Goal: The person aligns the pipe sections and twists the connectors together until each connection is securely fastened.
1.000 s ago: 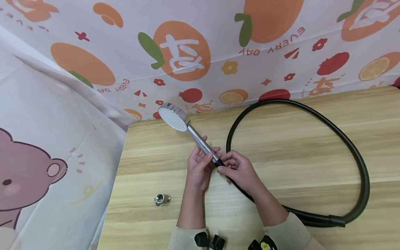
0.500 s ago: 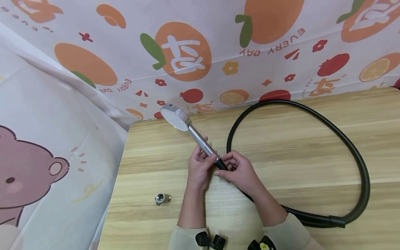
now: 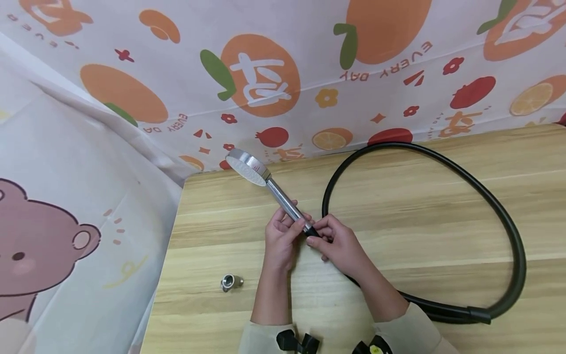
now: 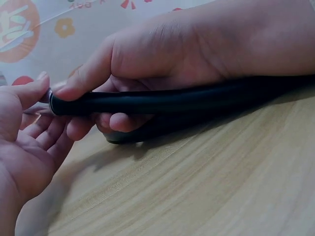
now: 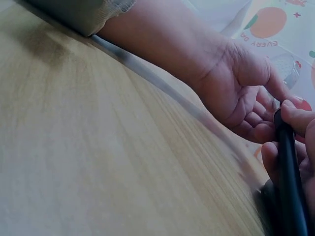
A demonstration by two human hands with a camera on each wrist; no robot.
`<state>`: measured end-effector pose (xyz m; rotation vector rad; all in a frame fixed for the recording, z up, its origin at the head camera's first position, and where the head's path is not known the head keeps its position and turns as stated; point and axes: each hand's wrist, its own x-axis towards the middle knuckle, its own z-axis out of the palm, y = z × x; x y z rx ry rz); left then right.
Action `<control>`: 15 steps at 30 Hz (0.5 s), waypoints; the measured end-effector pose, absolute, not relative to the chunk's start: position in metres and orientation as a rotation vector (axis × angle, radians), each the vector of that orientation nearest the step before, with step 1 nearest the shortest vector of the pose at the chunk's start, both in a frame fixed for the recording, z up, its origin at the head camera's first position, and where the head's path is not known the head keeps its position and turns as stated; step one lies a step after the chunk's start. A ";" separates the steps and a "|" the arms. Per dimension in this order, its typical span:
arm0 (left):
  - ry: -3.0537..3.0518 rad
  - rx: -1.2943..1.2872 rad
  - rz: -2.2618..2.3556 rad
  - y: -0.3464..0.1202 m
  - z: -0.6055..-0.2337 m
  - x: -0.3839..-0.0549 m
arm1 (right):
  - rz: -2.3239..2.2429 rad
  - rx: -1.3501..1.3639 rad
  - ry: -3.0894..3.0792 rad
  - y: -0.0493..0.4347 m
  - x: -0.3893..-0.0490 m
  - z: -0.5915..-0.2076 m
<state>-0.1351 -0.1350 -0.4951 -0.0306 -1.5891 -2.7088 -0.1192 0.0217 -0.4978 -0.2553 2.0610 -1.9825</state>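
Note:
A chrome shower head [image 3: 247, 166] with a white spray face tilts up and to the left over the table's back edge. My left hand [image 3: 280, 241] holds its handle [image 3: 284, 198] near the lower end, thumb on top. Right beside it my right hand [image 3: 338, 243] pinches the black end of the shower hose [image 4: 123, 103] between thumb and fingers. The hose end meets the base of the handle, and both hands' fingertips lie close together at that joint. From there the hose runs under the right forearm and curves in a wide loop over the table.
A small metal fitting [image 3: 231, 281] lies on the wooden table [image 3: 199, 255] left of the left forearm. The hose loop [image 3: 515, 236] fills the right side, with a thicker black sleeve [image 3: 479, 314] near the front. A fruit-print cloth [image 3: 305, 59] hangs behind the table.
The shower head has turned a little about its handle, so more of its chrome rim shows. Both hands stay almost in place, the right fingers shifting slightly at the hose end.

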 end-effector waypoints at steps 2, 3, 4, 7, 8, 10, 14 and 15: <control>-1.547 -0.066 -2.744 -0.135 -0.495 -0.135 | -2.035 -0.245 2.000 0.023 -0.120 -0.497; -1.521 -0.087 -2.765 -0.135 -0.494 -0.134 | -2.061 -0.236 1.977 0.024 -0.120 -0.497; -1.492 -0.110 -2.787 -0.135 -0.494 -0.134 | -2.087 -0.229 1.953 0.024 -0.121 -0.497; -1.427 -0.152 -2.826 -0.135 -0.492 -0.132 | -2.160 -0.207 1.876 0.025 -0.122 -0.497; -1.416 -0.162 -2.830 -0.135 -0.492 -0.132 | -2.173 -0.188 1.862 0.026 -0.122 -0.497; -1.429 -0.146 -2.815 -0.135 -0.491 -0.131 | -2.161 -0.188 1.853 0.025 -0.122 -0.496; -1.462 -0.075 -2.794 -0.134 -0.491 -0.132 | -2.148 -0.187 1.852 0.025 -0.121 -0.496; -1.473 -0.052 -2.786 -0.134 -0.491 -0.132 | -2.141 -0.194 1.865 0.024 -0.121 -0.496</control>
